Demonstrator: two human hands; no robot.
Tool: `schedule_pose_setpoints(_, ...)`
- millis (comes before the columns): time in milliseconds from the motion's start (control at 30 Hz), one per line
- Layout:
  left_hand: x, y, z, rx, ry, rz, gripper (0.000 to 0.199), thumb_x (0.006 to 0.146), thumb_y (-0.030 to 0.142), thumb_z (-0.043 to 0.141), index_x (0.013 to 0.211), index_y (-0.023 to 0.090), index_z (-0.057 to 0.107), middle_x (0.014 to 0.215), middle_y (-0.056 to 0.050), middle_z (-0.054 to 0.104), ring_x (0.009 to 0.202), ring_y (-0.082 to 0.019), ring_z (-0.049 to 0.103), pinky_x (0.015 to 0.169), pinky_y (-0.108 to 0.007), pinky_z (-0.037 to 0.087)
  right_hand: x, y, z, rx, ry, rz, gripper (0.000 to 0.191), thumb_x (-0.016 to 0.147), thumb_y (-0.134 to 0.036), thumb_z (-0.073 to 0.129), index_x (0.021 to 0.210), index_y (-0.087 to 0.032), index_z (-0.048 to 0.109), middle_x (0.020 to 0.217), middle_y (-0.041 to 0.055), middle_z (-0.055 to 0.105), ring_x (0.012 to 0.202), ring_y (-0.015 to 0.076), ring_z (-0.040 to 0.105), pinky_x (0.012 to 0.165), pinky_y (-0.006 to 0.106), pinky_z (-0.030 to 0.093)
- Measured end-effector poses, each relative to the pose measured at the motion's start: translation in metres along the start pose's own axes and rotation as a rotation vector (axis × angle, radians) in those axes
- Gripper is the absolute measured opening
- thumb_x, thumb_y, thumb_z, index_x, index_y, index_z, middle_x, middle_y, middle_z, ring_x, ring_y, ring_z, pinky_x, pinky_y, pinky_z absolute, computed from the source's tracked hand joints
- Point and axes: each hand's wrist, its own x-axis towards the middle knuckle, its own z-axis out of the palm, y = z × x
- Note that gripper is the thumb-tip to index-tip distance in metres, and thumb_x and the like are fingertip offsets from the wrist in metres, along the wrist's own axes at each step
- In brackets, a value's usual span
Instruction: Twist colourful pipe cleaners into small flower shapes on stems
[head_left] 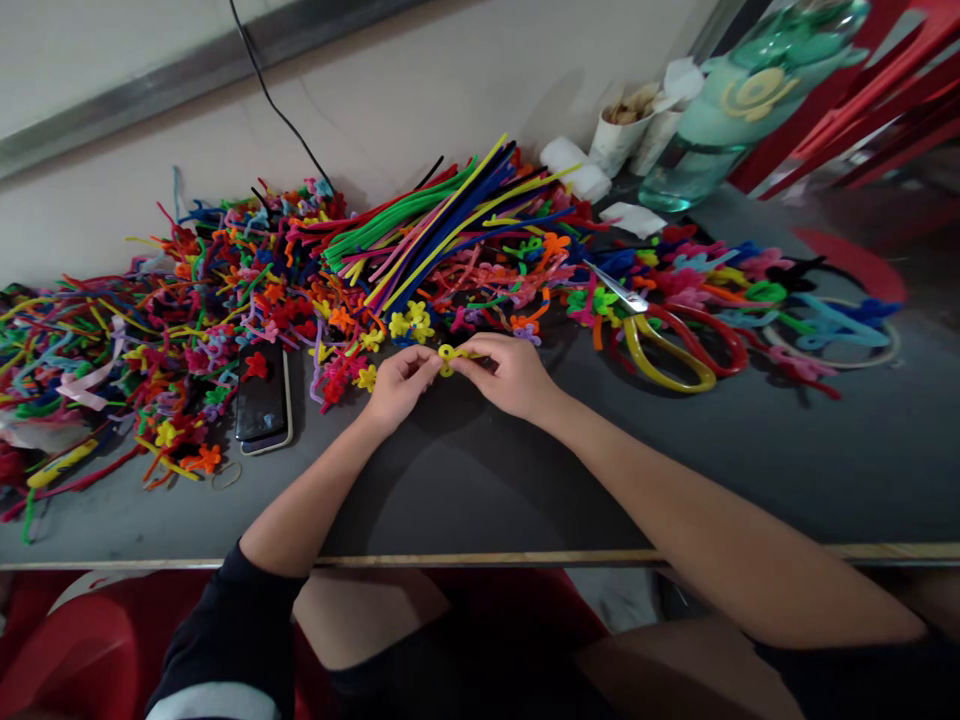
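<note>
Between my two hands is a yellow pipe cleaner (447,353), bent into small loops. My left hand (403,384) pinches its left side with thumb and fingertips. From the other side my right hand (510,375) closes on it, and a short yellow length shows along the fingers. Both hands are just above the dark table (450,480). Close behind them lie finished-looking yellow pipe-cleaner flowers (412,321). Beyond those rests a bundle of long straight pipe cleaners (420,225) in green, blue, yellow and red.
A large heap of coloured pipe-cleaner pieces (187,290) spreads left along the wall. A phone (263,400) lies left of my hands. To the right are scissors (667,350) with yellow and red handles, a clear ring (874,362), paper cups (619,140) and a green bottle (720,130).
</note>
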Motion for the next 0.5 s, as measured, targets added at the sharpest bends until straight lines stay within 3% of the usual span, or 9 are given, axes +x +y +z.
schedule_pose_setpoints(133, 0.001, -0.002, -0.002, 0.046, -0.003, 0.101, 0.041, 0.079, 0.058, 0.061, 0.076, 0.018, 0.058, 0.066, 0.0, 0.056, 0.061, -0.009, 0.051, 0.06, -0.023, 0.044, 0.002, 0.003, -0.001, 0.292, -0.091, 0.213, 0.035, 0.083, -0.05, 0.061, 0.081, -0.016, 0.067, 0.067, 0.0024, 0.063, 0.05, 0.0096, 0.053, 0.046, 0.023, 0.043)
schedule_pose_setpoints(233, -0.001, 0.0, -0.005, 0.157, -0.011, 0.155, 0.04, 0.086, 0.057, 0.052, 0.079, 0.018, 0.058, 0.071, -0.002, 0.059, 0.065, -0.011, 0.054, 0.064, -0.024, 0.046, 0.001, 0.004, 0.001, 0.439, -0.14, 0.322, 0.038, 0.078, -0.053, 0.066, 0.084, -0.015, 0.067, 0.056, -0.0011, 0.057, 0.046, 0.0089, 0.05, 0.04, 0.021, 0.04)
schedule_pose_setpoints(333, -0.002, 0.002, -0.01, 0.428, -0.055, 0.295, 0.033, 0.094, 0.045, 0.043, 0.091, 0.017, 0.061, 0.079, -0.005, 0.064, 0.071, -0.013, 0.059, 0.069, -0.026, 0.048, 0.002, 0.007, 0.0, 0.491, -0.184, 0.376, 0.039, 0.075, -0.053, 0.068, 0.082, -0.015, 0.067, 0.053, -0.0024, 0.054, 0.044, 0.0079, 0.048, 0.039, 0.021, 0.038)
schedule_pose_setpoints(500, -0.003, 0.001, -0.017, 0.944, -0.055, 0.582, 0.026, 0.093, 0.027, 0.043, 0.105, 0.015, 0.063, 0.091, -0.012, 0.069, 0.08, -0.019, 0.066, 0.07, -0.03, 0.049, 0.005, 0.009, -0.005, 0.514, -0.317, 0.418, 0.038, 0.076, -0.053, 0.067, 0.077, -0.015, 0.065, 0.052, -0.0035, 0.054, 0.04, 0.0057, 0.044, 0.039, 0.021, 0.036)
